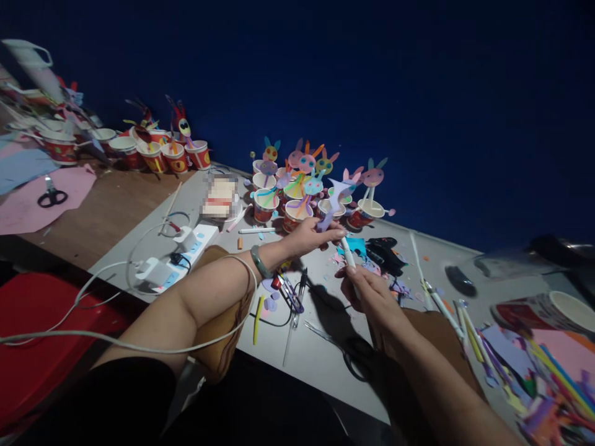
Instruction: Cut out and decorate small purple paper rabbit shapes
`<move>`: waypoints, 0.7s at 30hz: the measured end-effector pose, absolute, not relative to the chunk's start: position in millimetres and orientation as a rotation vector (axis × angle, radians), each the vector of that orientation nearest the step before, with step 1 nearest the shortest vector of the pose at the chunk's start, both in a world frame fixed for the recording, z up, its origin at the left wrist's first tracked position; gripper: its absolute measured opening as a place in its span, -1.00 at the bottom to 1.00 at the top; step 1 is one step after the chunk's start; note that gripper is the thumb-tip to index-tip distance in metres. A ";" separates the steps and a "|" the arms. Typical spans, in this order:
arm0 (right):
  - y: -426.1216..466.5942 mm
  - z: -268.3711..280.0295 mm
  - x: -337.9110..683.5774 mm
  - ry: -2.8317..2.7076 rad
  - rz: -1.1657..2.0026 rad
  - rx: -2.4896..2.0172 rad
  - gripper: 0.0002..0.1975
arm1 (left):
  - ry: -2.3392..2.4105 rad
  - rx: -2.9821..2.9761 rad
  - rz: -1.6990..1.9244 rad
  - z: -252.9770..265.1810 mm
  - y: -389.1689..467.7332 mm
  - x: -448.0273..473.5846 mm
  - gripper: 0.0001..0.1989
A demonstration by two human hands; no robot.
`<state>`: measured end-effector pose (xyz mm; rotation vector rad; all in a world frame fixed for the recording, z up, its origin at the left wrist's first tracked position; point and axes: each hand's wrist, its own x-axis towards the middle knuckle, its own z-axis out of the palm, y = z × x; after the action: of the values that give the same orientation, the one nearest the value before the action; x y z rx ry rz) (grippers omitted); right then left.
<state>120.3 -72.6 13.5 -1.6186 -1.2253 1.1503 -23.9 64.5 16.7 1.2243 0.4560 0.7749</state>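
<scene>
Lilac paper (330,215), its lower end hidden, is pinched in the left hand (310,238) above the table (310,365), while the right hand (370,292), fingertips partly hidden, grips a white marker (347,253).

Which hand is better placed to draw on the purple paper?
Probably your right hand: it holds the white marker, while your left hand is taken up with the purple paper.

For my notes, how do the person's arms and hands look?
The left hand and right hand are gloveless. A greenish bangle circles the left wrist; black cloth, probably a sleeve, covers that upper arm. A pale cable crosses that forearm.
</scene>
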 end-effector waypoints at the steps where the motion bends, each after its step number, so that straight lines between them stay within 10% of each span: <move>1: -72.3 13.4 121.6 -1.240 1.139 -1.615 -0.52 | 0.454 1.261 0.768 17.2 64.0 -24.4 -0.54; 21: -74.2 1.6 117.2 -1.079 1.293 -1.477 -0.52 | 0.459 1.398 0.705 15.6 57.0 -27.7 -0.52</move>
<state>117.2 -74.2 1.6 -1.4766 -1.0789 1.2928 -27.7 57.0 15.6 1.3983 0.4590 0.7045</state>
